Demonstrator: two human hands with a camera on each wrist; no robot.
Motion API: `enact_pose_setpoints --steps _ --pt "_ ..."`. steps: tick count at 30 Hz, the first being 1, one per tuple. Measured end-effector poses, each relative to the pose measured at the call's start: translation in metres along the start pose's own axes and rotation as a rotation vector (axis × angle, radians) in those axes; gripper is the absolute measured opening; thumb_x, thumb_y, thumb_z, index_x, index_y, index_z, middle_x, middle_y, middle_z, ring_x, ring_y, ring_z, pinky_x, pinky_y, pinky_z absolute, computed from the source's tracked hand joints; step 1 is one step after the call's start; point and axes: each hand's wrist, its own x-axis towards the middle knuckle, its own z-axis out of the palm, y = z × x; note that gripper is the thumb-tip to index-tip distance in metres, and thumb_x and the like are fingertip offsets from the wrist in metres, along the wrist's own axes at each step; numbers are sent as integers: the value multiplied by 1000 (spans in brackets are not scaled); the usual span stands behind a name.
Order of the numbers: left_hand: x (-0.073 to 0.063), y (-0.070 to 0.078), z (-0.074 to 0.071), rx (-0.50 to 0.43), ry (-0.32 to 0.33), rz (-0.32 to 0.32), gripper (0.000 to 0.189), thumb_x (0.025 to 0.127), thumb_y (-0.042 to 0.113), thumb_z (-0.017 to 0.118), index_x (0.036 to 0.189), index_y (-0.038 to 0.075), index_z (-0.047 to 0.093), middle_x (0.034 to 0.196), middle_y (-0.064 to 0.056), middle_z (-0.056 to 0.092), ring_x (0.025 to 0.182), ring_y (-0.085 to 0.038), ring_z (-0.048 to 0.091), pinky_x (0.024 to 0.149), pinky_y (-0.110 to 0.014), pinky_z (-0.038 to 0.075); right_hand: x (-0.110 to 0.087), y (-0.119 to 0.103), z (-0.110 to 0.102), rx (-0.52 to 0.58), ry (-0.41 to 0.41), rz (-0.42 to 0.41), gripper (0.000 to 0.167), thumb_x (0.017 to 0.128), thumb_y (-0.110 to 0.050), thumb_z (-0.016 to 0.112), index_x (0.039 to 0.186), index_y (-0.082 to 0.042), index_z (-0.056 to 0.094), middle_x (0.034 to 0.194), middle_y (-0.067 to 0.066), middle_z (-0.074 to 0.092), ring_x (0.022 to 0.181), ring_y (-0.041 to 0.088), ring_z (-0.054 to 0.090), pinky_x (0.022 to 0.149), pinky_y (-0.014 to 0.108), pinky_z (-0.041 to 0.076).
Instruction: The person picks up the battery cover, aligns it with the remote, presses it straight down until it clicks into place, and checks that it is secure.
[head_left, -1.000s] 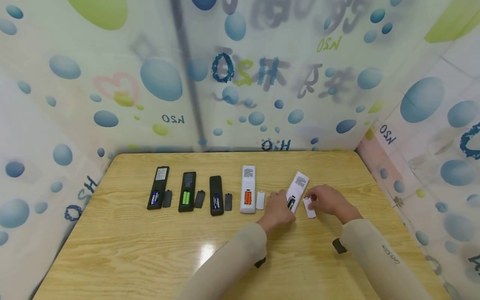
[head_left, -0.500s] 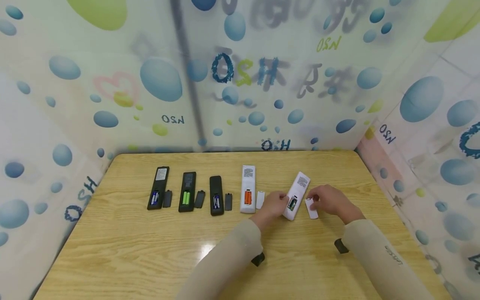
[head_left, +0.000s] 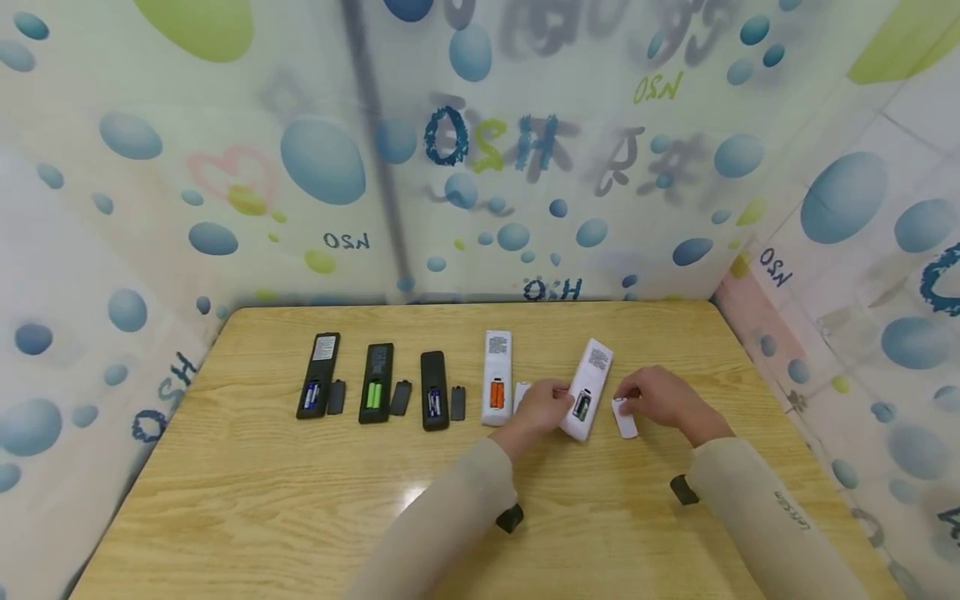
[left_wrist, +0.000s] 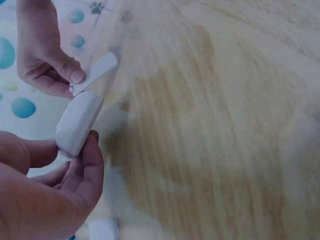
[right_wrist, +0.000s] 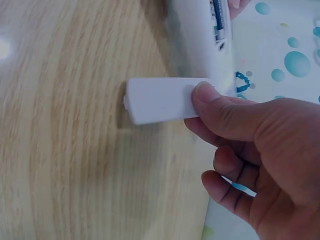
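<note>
My left hand [head_left: 545, 406] grips the lower left side of a white remote control [head_left: 588, 387], thumb on one edge and fingers on the other in the left wrist view. The remote's back faces up, tilted to the right, and its uncovered battery compartment [head_left: 582, 405] has batteries in it. To its right, my right hand [head_left: 663, 402] pinches a small white battery cover [right_wrist: 160, 100] at one end between thumb and forefinger. In the right wrist view the cover stretches out below the remote, over the wooden table.
Left of my hands lie another white remote [head_left: 497, 379] with orange batteries and three black remotes, the nearest [head_left: 433, 390] with blue batteries. Beside each black one is a dark cover [head_left: 457, 403]. My left hand partly hides a white cover [head_left: 521, 392]. Patterned curtains border the table [head_left: 300, 500].
My left hand has moved left to the remote's side, baring its battery compartment, and the remote has shifted slightly. My right hand still pinches the cover, moved slightly right.
</note>
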Motion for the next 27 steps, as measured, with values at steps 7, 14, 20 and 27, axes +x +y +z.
enact_pose_setpoints --steps 7,14,20,27 --pt "-1 -2 -23 -207 -89 33 44 98 10 54 141 5 49 120 -11 62 96 -16 62 76 -26 55 0 -11 -5 12 40 -33 17 90 -13 69 106 -12 74 100 3 73 88 17 63 85 44 55" --pt "-8 -6 -50 -324 -151 106 45 99 5 50 144 9 45 124 -13 53 101 -20 61 79 -32 58 1 -28 -5 21 80 -82 12 90 -16 69 102 -13 73 90 -2 69 78 13 56 74 34 52" --pt "-20 -13 -78 -340 -207 123 50 101 10 50 148 14 36 142 -9 48 115 -24 59 90 -37 57 6 -46 -3 27 67 -97 9 89 -21 70 98 -20 73 86 -6 67 77 13 54 71 30 49" --pt "-31 -32 -106 -388 -299 184 54 103 9 45 152 16 24 148 -13 46 126 -28 54 95 -40 55 10 -62 1 10 82 -144 10 88 -22 71 98 -20 74 88 -7 68 78 11 55 74 32 51"
